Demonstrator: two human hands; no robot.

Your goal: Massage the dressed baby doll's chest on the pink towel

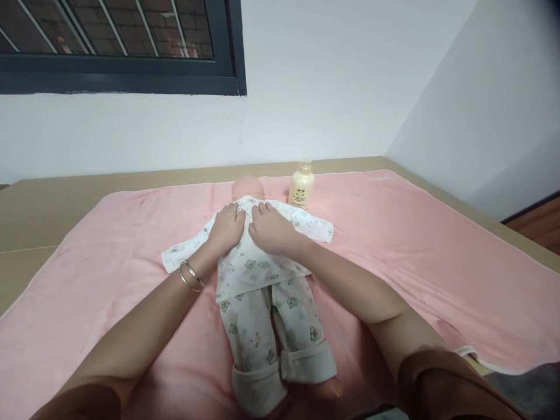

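A baby doll (pixel 254 280) lies stretched out in a white printed long-sleeved top and matching trousers with turned-up cuffs. Its smooth round head (pixel 247 188) points away from me and no face shows. My left hand (pixel 227 227) rests on the upper left of the top, fingers laid flat and a silver bangle on the wrist. On the upper right, my right hand (pixel 271 227) lies flat too, with its fingers pointing toward the doll's collar. Both hands press on the cloth and grasp nothing. The doll's sleeves spread out to either side, and one foot shows below a cuff.
A pale yellow pump bottle (pixel 301 188) stands just right of the doll's head. Under everything is a pink blanket (pixel 394 233) on a tan padded surface (pixel 65 204). A white wall (pixel 315 105) and a dark-framed window (pixel 131 73) are behind.
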